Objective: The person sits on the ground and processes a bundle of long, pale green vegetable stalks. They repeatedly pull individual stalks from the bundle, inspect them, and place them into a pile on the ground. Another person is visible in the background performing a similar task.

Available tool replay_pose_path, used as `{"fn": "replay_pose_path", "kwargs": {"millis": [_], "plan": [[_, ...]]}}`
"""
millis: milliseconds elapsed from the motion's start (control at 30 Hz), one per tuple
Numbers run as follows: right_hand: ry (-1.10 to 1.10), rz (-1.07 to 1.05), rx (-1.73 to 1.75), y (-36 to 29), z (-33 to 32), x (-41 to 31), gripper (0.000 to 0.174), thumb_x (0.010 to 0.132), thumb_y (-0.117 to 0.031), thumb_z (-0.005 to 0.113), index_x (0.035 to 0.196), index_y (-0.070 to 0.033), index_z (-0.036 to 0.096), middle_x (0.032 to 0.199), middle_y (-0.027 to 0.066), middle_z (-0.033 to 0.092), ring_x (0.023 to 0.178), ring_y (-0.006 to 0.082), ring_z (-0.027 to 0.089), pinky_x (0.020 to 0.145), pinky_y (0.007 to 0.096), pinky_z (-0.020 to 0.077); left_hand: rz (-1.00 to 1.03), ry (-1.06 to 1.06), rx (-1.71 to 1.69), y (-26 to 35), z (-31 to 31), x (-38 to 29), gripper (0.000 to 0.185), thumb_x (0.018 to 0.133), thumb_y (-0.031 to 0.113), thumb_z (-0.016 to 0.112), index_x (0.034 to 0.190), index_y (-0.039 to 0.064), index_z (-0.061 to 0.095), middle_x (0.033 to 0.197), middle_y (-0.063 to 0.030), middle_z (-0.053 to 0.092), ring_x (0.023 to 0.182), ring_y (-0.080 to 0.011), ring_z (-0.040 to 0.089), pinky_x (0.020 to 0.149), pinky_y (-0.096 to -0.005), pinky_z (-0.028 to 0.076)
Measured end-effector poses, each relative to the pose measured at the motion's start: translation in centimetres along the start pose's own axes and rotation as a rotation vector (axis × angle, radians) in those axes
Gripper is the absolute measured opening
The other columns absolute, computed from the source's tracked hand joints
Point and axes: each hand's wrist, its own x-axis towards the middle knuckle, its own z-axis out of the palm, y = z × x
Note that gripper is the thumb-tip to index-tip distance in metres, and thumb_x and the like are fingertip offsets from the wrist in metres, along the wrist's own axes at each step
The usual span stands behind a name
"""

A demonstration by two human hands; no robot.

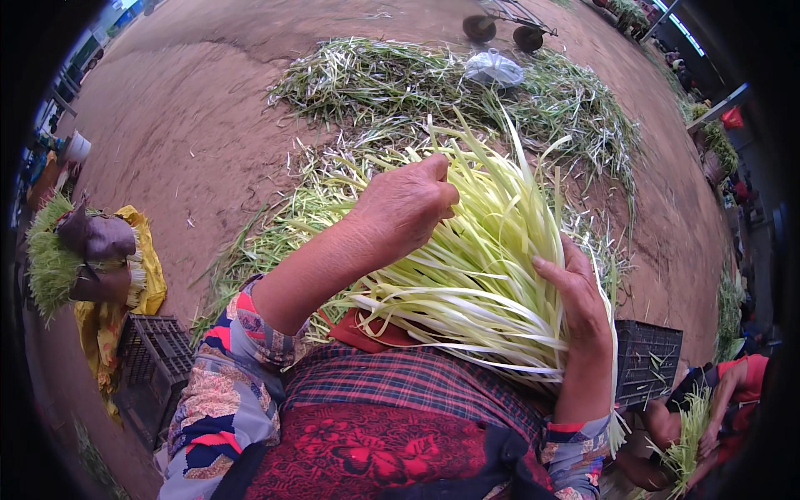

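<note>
A large bunch of pale yellow-green leafy stalks (487, 250), probably blanched chives, lies across my lap over a plaid apron (400, 378). My right hand (584, 294) is wrapped around its right side, thumb on top of the leaves, white strands hanging down past the wrist. Above the bunch's upper left part, my left hand (409, 200) is closed with thumb and fingers pinched together. Whether a leaf is between those fingertips cannot be made out.
Green leaf trimmings (375, 81) lie heaped on the dirt floor, with a clear plastic bag (494, 67) on them. Black crates (647, 356) flank me. Tied bundles (56, 256) rest on yellow cloth (147, 269) at left. A co-worker's hands (706, 440) hold leaves at lower right. A wheeled cart (506, 25) stands beyond.
</note>
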Motion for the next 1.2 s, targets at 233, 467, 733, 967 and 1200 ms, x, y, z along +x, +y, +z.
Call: {"fn": "replay_pose_path", "kwargs": {"millis": [233,467,733,967,1200], "plan": [[-0.013,-0.030,-0.053,0.4,-0.6,0.2,0.063,0.086,-0.020,0.068,0.141,0.004,0.049,0.124,0.0136,0.065,0.109,0.0196,0.062,0.098,0.0311,0.0470,-0.022,-0.026,-0.143,-0.2,2.1,-0.1,0.008,0.084,0.003,0.070,0.087,0.004,0.063,0.090,-0.0127,0.058,0.080,-0.0342,0.063,0.068,-0.0433,0.051],[-0.034,-0.069,-0.073,0.3,-0.5,0.5,0.066,0.085,-0.020,0.068,0.143,0.005,0.048,0.128,0.0154,0.063,0.114,0.0216,0.060,0.102,0.0327,0.0439,0.036,0.070,-0.161,1.1,1.7,-0.2,0.013,0.084,0.002,0.069,0.091,0.002,0.058,0.087,-0.0140,0.057,0.079,-0.0356,0.062,0.067,-0.0432,0.051],[0.002,-0.017,-0.083,0.1,-0.2,0.3,0.066,0.085,-0.019,0.068,0.143,0.004,0.048,0.127,0.0158,0.064,0.112,0.0219,0.062,0.101,0.0314,0.0447,-0.126,0.167,0.165,0.0,5.0,-0.8,0.018,0.084,-0.002,0.058,0.098,0.000,0.046,0.091,-0.0203,0.055,0.076,-0.0383,0.064,0.067,-0.0442,0.056],[0.009,-0.030,-0.084,0.1,-0.2,0.0,0.062,0.086,-0.017,0.068,0.141,0.004,0.050,0.125,0.0143,0.065,0.110,0.0199,0.063,0.098,0.0303,0.0470,-0.463,0.456,0.109,-7.9,-1.0,-4.4,0.010,0.095,0.013,0.065,0.098,0.004,0.063,0.086,-0.0133,0.068,0.074,-0.0291,0.066,0.063,-0.0415,0.051],[0.078,-0.098,-0.295,1.0,-0.3,0.7,0.072,0.087,-0.030,0.076,0.144,0.004,0.047,0.126,0.0204,0.065,0.115,0.0273,0.063,0.103,0.0358,0.0466,-0.261,-0.083,-0.441,0.9,-2.1,-8.1,0.029,0.088,0.021,0.076,0.113,0.009,0.068,0.091,-0.0103,0.069,0.077,-0.0222,0.067,0.066,-0.0353,0.053]]}}
